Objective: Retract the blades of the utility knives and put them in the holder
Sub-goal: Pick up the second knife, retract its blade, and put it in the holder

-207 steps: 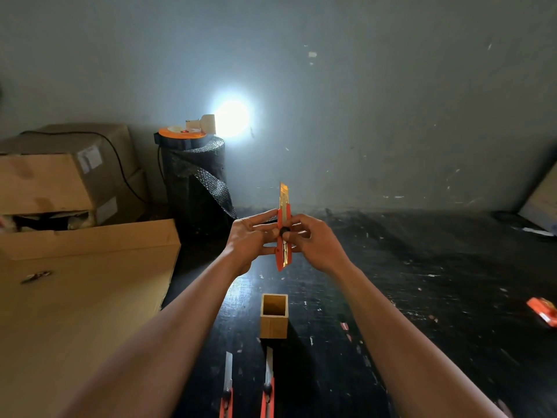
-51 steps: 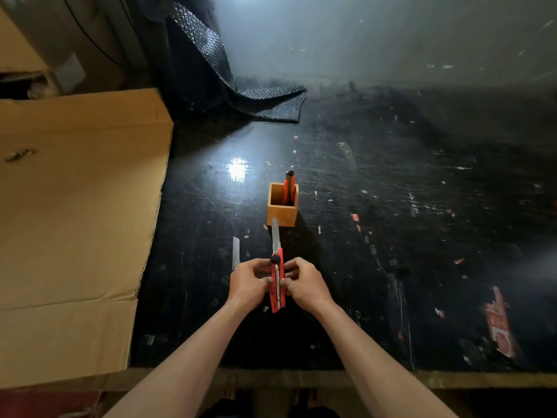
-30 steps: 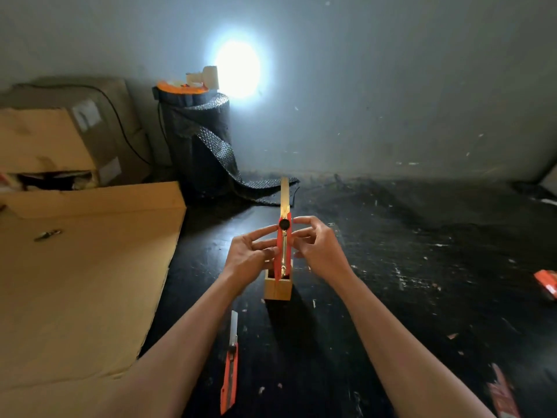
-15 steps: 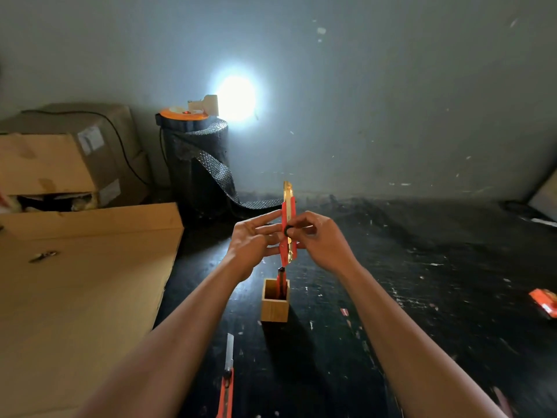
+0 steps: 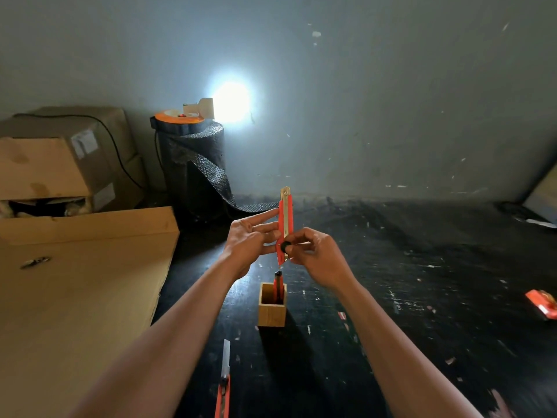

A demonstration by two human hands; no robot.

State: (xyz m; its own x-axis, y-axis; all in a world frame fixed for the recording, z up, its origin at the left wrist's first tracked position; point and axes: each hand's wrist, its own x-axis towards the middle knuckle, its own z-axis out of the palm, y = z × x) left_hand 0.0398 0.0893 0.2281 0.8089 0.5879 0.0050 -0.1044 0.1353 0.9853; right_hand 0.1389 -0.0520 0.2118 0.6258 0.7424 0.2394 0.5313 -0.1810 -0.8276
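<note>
An orange utility knife (image 5: 284,224) stands upright in mid-air above the wooden holder (image 5: 272,310), only a short metal tip showing at its top; the right hand (image 5: 319,257) pinches its black slider knob and lower body, while the left hand (image 5: 248,241) steadies its side with fingers extended. Another orange knife (image 5: 278,286) stands inside the holder on the black table (image 5: 407,297). A third knife (image 5: 223,387), blade extended, lies on the table nearer the person, beside the cardboard sheet (image 5: 75,297).

I see a grey wall (image 5: 391,95) with a bright light spot (image 5: 230,101) on it; below, a black scuffed table (image 5: 422,297); at left, cardboard boxes (image 5: 60,164), a flat cardboard sheet (image 5: 78,297), and a dark bubble-wrap roll (image 5: 193,164).
</note>
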